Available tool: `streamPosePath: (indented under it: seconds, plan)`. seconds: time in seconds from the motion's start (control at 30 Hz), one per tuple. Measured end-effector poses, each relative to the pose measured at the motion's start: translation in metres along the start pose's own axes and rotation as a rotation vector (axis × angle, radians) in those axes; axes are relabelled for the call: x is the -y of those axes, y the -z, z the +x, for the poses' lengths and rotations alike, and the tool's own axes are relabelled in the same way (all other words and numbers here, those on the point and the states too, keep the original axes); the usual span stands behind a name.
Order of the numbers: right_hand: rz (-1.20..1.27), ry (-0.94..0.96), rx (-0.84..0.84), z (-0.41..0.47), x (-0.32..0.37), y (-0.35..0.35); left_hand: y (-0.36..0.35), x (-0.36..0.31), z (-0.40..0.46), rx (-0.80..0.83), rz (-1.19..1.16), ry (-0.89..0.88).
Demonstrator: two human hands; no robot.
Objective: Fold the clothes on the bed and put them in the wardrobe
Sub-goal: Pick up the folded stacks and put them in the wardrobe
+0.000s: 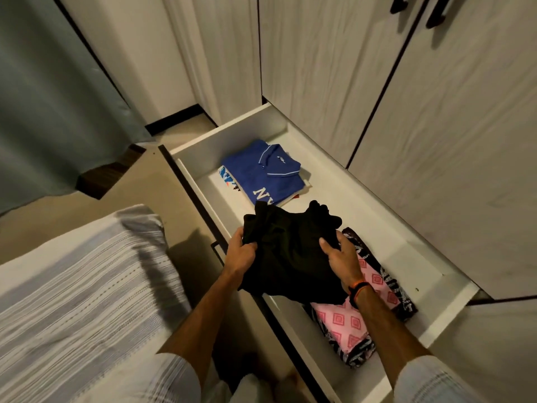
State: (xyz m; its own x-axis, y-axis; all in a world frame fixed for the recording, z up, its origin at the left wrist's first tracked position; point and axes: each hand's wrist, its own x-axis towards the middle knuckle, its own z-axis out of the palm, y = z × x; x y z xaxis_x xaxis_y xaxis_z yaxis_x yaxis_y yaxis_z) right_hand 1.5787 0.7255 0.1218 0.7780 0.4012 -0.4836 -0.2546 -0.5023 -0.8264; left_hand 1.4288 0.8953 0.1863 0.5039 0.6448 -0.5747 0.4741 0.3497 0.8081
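Two hands, left (240, 254) and right (341, 257), grip one crumpled black garment (290, 251) above a drawer (377, 228) holding two folded stacks.

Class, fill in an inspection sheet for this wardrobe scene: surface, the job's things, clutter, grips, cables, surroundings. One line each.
Surface: white pulled-out wardrobe drawer, open, bare patch between the two piles.
Job's things: black garment held over the drawer; blue polo shirt folded on top of a pile at the far end; pink patterned cloth folded at the near end.
Clutter: nothing seen.
Grips: left hand grips the garment's left edge; right hand grips its right side, wristband on that wrist.
Cables: nothing seen.
Surroundings: striped bed cover at left, closed wardrobe doors behind, curtain far left.
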Motion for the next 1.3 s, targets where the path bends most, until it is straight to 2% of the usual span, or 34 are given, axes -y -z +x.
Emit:
streamPosePath:
  seconds: [0.37,0.6,0.67,0.73,0.83,0.87,0.93,1.03,1.1,1.13,1.23,1.3]
  plan:
    - [-0.137,0.019,0.067,0.073,0.013,-0.005,-0.032,0.018,0.064,-0.062,0.034,0.031]
    - [-0.298,0.072,0.145,0.155,0.014,-0.018,-0.049,0.045,0.129,-0.145,0.01,0.046]
    - [-0.367,0.056,0.201,0.184,0.018,-0.021,-0.055,0.058,0.145,-0.17,-0.042,0.088]
    - [-0.474,0.074,0.155,0.209,0.021,-0.025,-0.065,0.072,0.157,-0.142,-0.082,0.191]
    - [-1.033,0.125,-0.013,0.226,0.022,-0.033,-0.075,0.089,0.172,-0.145,0.116,0.411]
    - [-1.116,0.122,-0.014,0.228,0.021,-0.037,-0.076,0.092,0.178,-0.141,0.208,0.464]
    - [-1.092,0.093,0.076,0.223,0.01,-0.049,-0.074,0.094,0.187,-0.116,0.434,0.429]
    - [-1.08,0.093,0.181,0.212,-0.011,-0.064,-0.074,0.09,0.198,-0.071,0.845,0.105]
    - [-1.102,0.074,0.234,0.21,-0.023,-0.071,-0.078,0.089,0.209,0.032,1.031,-0.088]
    - [-1.108,0.068,0.252,0.21,-0.027,-0.074,-0.08,0.09,0.214,0.111,1.095,-0.125]
    - [-1.122,0.028,0.31,0.22,-0.036,-0.076,-0.088,0.1,0.234,0.327,1.231,-0.06]
    - [-1.136,0.012,0.347,0.225,-0.041,-0.078,-0.088,0.107,0.244,0.39,1.263,0.001]
